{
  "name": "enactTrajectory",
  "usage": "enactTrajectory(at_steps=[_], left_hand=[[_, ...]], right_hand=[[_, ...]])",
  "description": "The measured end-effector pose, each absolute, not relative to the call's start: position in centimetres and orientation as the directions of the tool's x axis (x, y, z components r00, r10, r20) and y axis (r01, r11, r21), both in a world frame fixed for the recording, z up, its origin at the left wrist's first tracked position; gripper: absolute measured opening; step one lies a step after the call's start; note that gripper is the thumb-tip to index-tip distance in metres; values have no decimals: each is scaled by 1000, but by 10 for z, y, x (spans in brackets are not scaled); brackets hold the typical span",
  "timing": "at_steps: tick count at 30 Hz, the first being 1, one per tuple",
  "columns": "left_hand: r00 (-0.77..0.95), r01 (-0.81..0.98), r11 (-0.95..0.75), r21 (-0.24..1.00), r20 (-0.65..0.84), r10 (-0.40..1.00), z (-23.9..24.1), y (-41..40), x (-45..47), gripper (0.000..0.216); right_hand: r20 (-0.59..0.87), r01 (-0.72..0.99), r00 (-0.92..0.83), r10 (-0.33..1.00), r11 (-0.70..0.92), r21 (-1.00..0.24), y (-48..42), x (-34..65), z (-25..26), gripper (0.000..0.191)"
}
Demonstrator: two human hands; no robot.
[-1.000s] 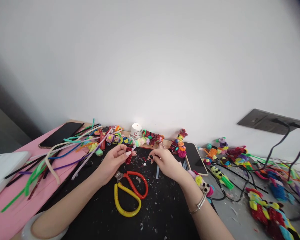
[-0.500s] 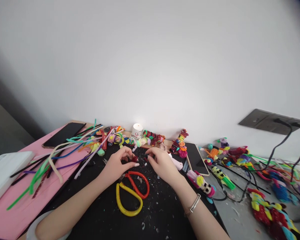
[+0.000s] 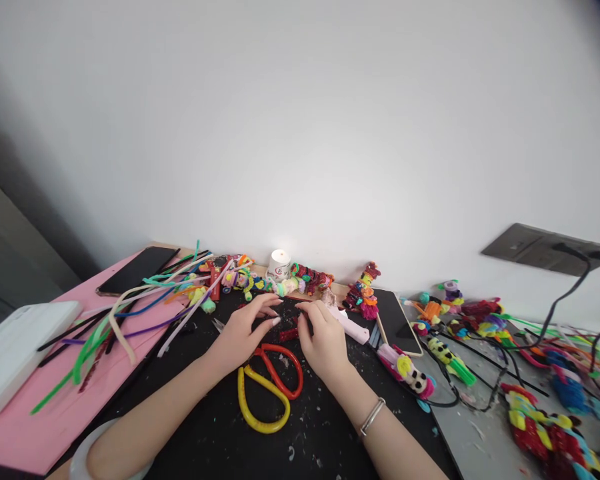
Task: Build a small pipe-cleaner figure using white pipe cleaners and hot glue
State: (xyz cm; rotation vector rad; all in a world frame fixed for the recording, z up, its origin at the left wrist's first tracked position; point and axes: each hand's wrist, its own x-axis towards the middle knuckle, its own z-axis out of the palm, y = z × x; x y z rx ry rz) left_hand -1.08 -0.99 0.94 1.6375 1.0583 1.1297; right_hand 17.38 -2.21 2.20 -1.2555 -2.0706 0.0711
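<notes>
Over the black mat point(image 3: 325, 433), a red fuzzy bit point(image 3: 289, 334) sits between my loose, open left hand point(image 3: 246, 331) and my right hand point(image 3: 325, 339). I can't tell if the right one pinches it. A weak pinch could drop it by the near scissors point(image 3: 301, 377).

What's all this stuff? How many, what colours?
Scissors: one, red-yellow handles, on black mat
Small piece: one, dark red, near middle
Paper cup: one, white, by wall
Fuzzy figures: many, multicoloured, along wall and right
Fuzzy sticks: many, mixed colours, left and far right
Flat devices: two, black screens, left and right
Box: one, white, far left
Board: one, pink, left
Tool: one, pale pink, right of centre
Socket plate: one, grey, on wall
Cords: two, black, in socket plate
Bracelet: one, silver, right wrist
Left grip: one, centre-left
Right grip: one, centre-right
</notes>
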Motion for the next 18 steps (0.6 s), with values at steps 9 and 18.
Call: enactTrajectory(at_steps=[9,18], left_hand=[[93,134,-248,960,237,967,5,-3,-14,35],[-23,33,-160,987,161,987,5,4,-18,40]], right_hand=[[600,704,-379,704,640,-307,-28,171,16,22],[651,627,-494,577,755,-194,-42,150,10,20]])
